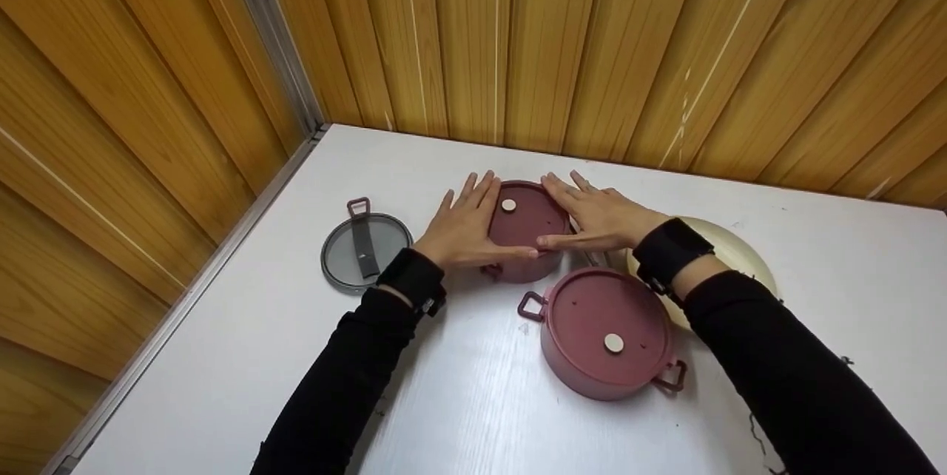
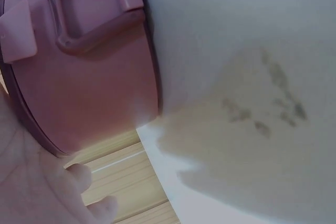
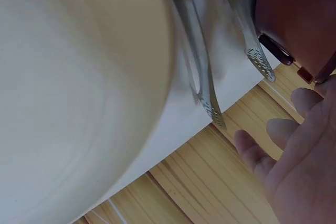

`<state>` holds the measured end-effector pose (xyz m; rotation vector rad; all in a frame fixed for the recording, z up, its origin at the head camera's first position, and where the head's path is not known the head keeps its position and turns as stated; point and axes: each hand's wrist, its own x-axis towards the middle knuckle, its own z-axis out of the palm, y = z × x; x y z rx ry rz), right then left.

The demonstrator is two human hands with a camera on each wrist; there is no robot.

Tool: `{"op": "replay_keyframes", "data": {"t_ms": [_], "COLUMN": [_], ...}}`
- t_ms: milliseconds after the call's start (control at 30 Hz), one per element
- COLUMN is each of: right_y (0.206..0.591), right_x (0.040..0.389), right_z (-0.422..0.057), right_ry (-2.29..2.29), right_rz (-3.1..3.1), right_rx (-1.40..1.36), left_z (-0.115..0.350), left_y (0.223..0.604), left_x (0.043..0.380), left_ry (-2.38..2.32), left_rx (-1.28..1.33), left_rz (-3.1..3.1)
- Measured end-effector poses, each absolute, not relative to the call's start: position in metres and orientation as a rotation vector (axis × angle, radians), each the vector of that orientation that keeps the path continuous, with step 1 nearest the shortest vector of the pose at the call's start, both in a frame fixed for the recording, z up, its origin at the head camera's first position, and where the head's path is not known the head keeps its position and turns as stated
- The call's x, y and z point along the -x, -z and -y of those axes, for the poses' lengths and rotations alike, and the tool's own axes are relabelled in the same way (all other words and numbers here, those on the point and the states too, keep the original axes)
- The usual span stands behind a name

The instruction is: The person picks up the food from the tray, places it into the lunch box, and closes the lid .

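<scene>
A round maroon pot (image 1: 524,227) with a lid and a small pale knob stands between both hands at the back of the white table. Along its left side lies my left hand (image 1: 462,229), fingers straight and thumb across the front of the lid. My right hand (image 1: 603,220) mirrors it on the right, fingertips at the lid's rim and thumb near the left thumb. In the left wrist view the pot's side (image 2: 100,95) shows a loop handle (image 2: 100,11) and clips; the left palm (image 2: 31,182) is beside it. The right wrist view shows the right fingers (image 3: 254,153) extended.
A larger lidded maroon pot (image 1: 603,342) stands nearer, with a loop handle on each side. Metal tongs (image 3: 197,51) lie between the pots and a cream plate (image 3: 79,93), partly under the right arm. At left lies a grey round lid or pan (image 1: 342,249) with a strap-like handle.
</scene>
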<state>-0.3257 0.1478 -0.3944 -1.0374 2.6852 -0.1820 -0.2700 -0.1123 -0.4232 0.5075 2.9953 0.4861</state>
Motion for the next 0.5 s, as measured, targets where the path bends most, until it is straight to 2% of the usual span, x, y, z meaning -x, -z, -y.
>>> {"op": "replay_keyframes", "data": {"t_ms": [500], "right_y": [0.3915], "right_x": [0.3234], "right_z": [-0.1440], "right_ry": [0.123], "right_rz": [-2.695], "right_rx": [1.130], "left_z": [0.1050], "left_y": [0.4223], "left_x": [0.2756], "left_ry": [-0.416], "left_rx": [-0.627], "left_rz": [-3.011]}}
